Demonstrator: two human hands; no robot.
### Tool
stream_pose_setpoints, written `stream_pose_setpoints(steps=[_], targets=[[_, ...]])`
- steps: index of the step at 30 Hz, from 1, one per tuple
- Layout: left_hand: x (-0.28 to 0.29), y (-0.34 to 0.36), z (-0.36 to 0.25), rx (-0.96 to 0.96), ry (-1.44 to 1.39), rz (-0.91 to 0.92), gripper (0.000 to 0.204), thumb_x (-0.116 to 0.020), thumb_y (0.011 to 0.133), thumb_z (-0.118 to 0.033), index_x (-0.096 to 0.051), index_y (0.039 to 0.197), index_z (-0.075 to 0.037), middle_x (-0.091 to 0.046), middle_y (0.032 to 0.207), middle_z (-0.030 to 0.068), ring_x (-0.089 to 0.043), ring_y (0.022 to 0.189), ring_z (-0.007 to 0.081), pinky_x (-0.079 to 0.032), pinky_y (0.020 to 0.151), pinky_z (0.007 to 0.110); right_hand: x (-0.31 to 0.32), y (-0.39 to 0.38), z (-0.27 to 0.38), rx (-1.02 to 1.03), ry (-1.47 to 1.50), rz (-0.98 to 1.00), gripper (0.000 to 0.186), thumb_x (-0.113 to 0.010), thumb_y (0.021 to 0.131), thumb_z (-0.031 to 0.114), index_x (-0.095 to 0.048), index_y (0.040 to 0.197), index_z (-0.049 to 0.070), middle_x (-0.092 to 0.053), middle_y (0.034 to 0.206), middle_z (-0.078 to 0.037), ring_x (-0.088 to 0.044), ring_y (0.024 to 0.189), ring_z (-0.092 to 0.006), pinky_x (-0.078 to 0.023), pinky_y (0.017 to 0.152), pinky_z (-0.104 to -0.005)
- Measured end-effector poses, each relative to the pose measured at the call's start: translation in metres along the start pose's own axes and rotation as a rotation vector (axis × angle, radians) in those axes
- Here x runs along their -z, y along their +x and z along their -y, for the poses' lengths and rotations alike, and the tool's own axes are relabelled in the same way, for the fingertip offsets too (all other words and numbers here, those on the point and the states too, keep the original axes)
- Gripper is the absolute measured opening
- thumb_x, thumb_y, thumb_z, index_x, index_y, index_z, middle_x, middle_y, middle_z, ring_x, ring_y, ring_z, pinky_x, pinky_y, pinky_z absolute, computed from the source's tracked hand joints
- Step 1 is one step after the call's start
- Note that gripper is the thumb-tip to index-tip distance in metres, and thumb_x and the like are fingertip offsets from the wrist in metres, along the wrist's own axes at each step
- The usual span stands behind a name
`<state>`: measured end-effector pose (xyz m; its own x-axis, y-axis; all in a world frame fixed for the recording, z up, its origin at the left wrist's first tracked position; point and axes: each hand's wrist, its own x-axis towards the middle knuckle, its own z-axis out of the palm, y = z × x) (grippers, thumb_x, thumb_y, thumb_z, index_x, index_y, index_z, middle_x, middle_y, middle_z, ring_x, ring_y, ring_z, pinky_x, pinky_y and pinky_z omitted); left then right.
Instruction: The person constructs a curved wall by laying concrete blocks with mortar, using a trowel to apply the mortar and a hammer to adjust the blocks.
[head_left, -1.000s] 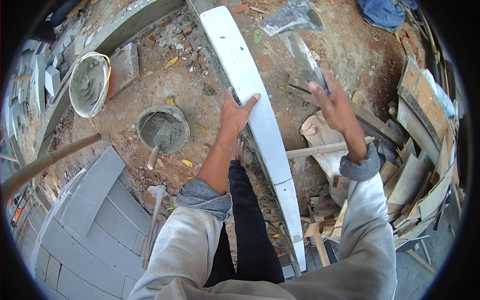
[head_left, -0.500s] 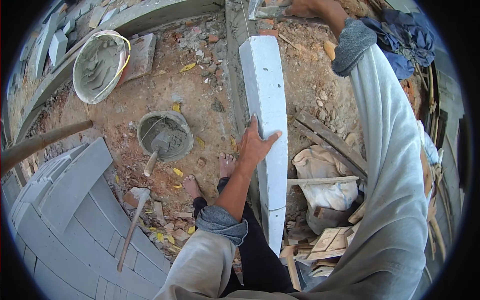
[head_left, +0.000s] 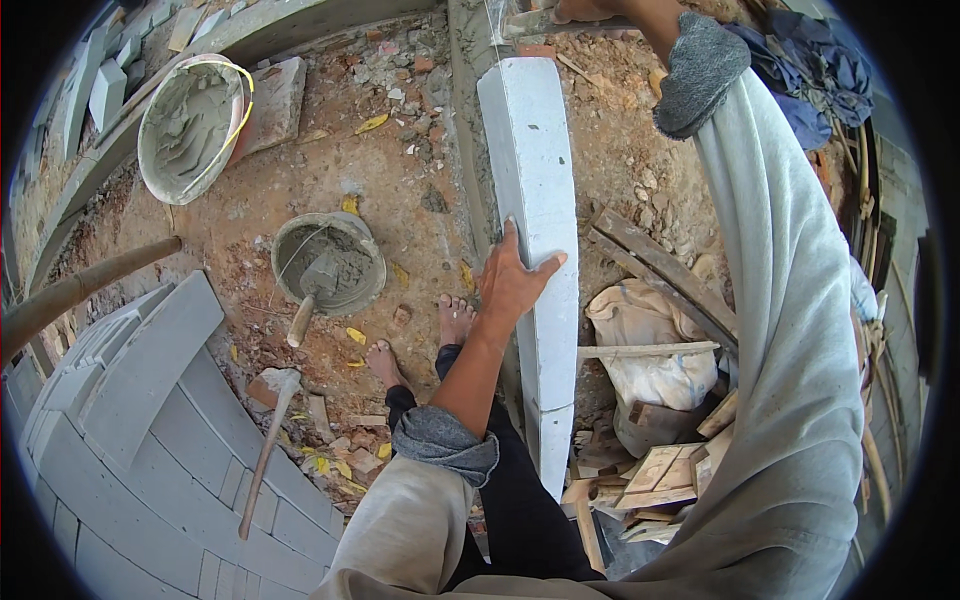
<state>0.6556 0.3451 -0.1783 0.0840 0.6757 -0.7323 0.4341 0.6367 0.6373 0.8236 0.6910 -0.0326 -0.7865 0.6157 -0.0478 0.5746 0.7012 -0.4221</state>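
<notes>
My left hand (head_left: 512,280) rests on a long wall of pale grey blocks (head_left: 550,300), its thumb spread across the top face and its fingers along the left edge. The blocks run away from me over a mortar-smeared base. At the top edge of the picture my right hand (head_left: 588,10) is closed on a grey hand tool (head_left: 527,22), just past the wall's far end. Part of this tool is cut off, so its kind is unclear. A thin string (head_left: 488,28) runs near it.
Left of my feet stands a bucket (head_left: 375,275) of mortar with a trowel (head_left: 302,318) in it. Farther off is a larger mortar tub (head_left: 150,160). Stacked grey blocks (head_left: 150,380) and a hammer (head_left: 268,450) lie at left. Planks (head_left: 665,275) and a sack (head_left: 650,370) lie right.
My right hand and the tool have shifted slightly up and to the left in the picture. The left hand stays on the same block, and the view has moved a little.
</notes>
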Motion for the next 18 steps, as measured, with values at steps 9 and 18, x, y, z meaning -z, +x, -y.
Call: stream_pose_setpoints(steps=[9,18], targets=[[0.005,0.004,-0.003,-0.039,0.003,-0.012,0.108,-0.084,0.078,-0.047,-0.033,0.15,0.014,-0.062,0.132,0.0317,-0.063,0.122,0.0395,-0.046,0.106,0.043,-0.013,0.002,0.003,-0.303,-0.221,0.033,0.01,-0.073,0.075,0.02,-0.076,0.083,0.014,-0.069,0.084,-0.016,-0.068,0.08,-0.0329,-0.053,0.068,-0.0408],[0.006,0.008,-0.001,-0.114,-0.043,-0.002,0.117,-0.086,0.076,-0.046,-0.021,0.157,0.008,-0.056,0.139,0.0329,-0.059,0.127,0.0411,-0.045,0.109,0.044,-0.044,-0.077,0.062,-0.825,-0.195,-0.035,0.037,-0.065,0.091,0.036,-0.071,0.103,0.001,-0.071,0.087,-0.025,-0.069,0.08,-0.0434,-0.054,0.075,-0.0499]])
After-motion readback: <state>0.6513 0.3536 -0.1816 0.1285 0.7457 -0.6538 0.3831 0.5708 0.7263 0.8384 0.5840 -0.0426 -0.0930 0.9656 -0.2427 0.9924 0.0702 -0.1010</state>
